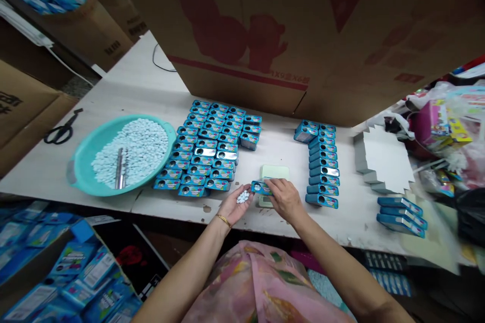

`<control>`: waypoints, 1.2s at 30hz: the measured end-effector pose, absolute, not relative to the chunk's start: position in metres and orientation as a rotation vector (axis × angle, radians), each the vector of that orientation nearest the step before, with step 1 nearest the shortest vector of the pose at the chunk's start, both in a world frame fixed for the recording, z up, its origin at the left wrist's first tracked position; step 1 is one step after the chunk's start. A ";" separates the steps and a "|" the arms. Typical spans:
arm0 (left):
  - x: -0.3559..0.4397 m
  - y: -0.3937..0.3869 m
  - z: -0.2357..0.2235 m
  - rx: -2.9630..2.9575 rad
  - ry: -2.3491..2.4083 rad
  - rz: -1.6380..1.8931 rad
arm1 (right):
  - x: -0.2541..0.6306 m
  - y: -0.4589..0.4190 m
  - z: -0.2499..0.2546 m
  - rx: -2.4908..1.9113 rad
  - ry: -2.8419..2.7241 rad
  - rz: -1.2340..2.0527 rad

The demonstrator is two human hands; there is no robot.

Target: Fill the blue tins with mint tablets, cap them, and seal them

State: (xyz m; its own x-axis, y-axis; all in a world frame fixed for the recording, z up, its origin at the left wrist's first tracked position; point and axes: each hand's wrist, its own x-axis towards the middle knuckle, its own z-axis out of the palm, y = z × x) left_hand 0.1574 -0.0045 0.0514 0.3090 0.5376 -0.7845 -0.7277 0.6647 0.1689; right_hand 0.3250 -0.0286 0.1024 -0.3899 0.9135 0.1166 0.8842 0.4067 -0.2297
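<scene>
White pellets (243, 197) are lying in the left hand (234, 207), which is cupping palm-up, half open. Right hand (286, 201) is grasping a small blue box (261, 187) by its right end, holding it just beside the pellets and above a pale green pad (275, 172). Left of the left hand, packed blue boxes (204, 152) are standing in rows; farther out, a teal basin (81, 174) is holding more pellets. Right of the right hand, a column of blue boxes (322, 180) is standing. Beyond both hands, a large carton (242, 81) is rising.
</scene>
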 end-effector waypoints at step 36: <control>0.111 -0.024 0.054 -0.273 1.060 0.968 | 0.293 0.080 0.041 -1.669 -1.834 0.510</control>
State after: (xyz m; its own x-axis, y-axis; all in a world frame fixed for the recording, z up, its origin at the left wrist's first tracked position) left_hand 0.1110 -0.0239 0.0540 0.1407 0.5378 -0.8313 -0.7790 0.5783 0.2423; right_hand 0.2935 0.0800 0.0415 -0.0286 0.9845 0.1732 0.7537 0.1350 -0.6432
